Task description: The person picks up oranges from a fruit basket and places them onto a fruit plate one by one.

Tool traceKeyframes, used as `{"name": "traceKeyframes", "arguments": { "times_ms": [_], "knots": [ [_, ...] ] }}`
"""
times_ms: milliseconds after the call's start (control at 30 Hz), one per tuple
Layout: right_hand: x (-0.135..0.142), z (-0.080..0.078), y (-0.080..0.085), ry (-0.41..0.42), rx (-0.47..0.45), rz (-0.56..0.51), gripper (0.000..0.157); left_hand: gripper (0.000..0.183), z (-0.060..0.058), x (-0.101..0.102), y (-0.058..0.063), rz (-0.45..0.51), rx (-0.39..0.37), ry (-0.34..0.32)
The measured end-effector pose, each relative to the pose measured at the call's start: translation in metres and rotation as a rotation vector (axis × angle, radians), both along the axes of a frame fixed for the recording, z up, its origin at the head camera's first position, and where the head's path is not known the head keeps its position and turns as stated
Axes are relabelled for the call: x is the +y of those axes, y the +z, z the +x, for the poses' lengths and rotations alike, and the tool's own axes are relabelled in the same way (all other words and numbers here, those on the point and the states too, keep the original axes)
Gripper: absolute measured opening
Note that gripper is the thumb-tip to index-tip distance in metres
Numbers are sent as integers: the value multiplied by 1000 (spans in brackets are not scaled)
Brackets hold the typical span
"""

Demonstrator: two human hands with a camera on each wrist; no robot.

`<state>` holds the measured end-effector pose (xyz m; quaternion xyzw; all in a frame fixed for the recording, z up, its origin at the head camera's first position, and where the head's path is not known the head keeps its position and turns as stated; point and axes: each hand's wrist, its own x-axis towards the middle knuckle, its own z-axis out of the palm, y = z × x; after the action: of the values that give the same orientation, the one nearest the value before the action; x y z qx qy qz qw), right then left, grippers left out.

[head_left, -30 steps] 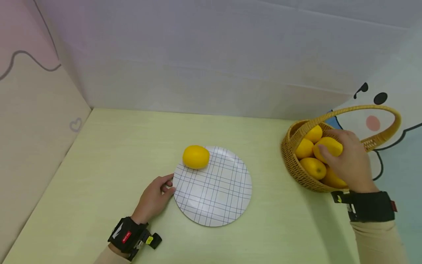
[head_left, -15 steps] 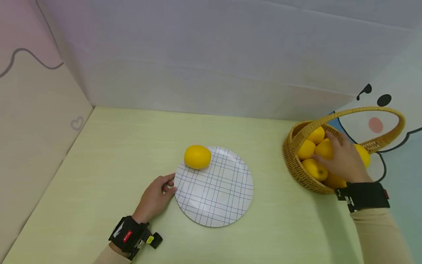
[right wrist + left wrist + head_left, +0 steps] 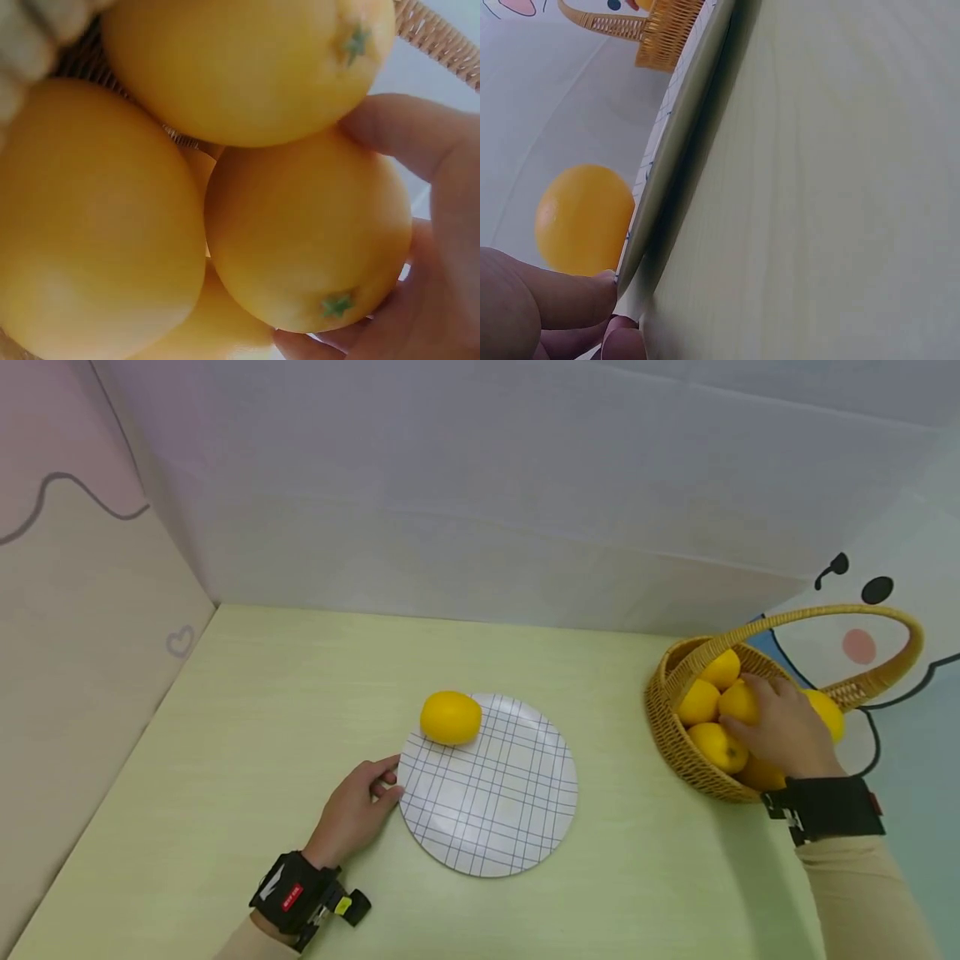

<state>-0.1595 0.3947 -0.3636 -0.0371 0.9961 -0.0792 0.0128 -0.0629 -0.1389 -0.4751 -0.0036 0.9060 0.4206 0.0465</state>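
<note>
My left hand pinches the left rim of a round white plate with a blue grid pattern. In the left wrist view the thumb presses on the rim's top and the fingers lie under it. A single yellow orange sits at the plate's upper left. At the right, my right hand reaches into a wicker basket of oranges. Its thumb and fingers curl round one orange with a green star-shaped stem mark, which lies against its neighbours. Part of that orange is hidden by the hand in the head view.
The basket's tall arched handle rises behind the right hand. Another orange lies at the basket's right side. A pale wooden table bears everything, with a white sheet behind and printed panels at both sides.
My right hand has shifted slightly left among the oranges, uncovering one at the basket's right side. My left hand has kept its grip on the plate rim.
</note>
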Motion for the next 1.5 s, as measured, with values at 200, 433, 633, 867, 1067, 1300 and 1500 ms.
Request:
{"name": "traceKeyframes", "arguments": {
  "times_ms": [200,433,633,867,1067,1300,1500],
  "knots": [
    [0,3,-1,1,45,-11,68,43,-1,-1,-2,-6,0,0],
    [-2,7,4,-1,89,-43,71,44,-1,0,-3,-3,-3,0],
    [-7,20,23,13,119,-37,71,44,-1,1,-1,2,0,-1],
    [-26,39,47,63,150,-8,75,43,-1,1,-2,0,8,6],
    [-45,58,59,130,233,-50,76,44,-2,1,-2,0,-9,4],
    [-70,68,66,216,251,-89,76,44,-1,1,0,1,1,7],
    [-92,72,63,311,285,-204,76,44,1,2,-1,2,0,9]
  ]
}}
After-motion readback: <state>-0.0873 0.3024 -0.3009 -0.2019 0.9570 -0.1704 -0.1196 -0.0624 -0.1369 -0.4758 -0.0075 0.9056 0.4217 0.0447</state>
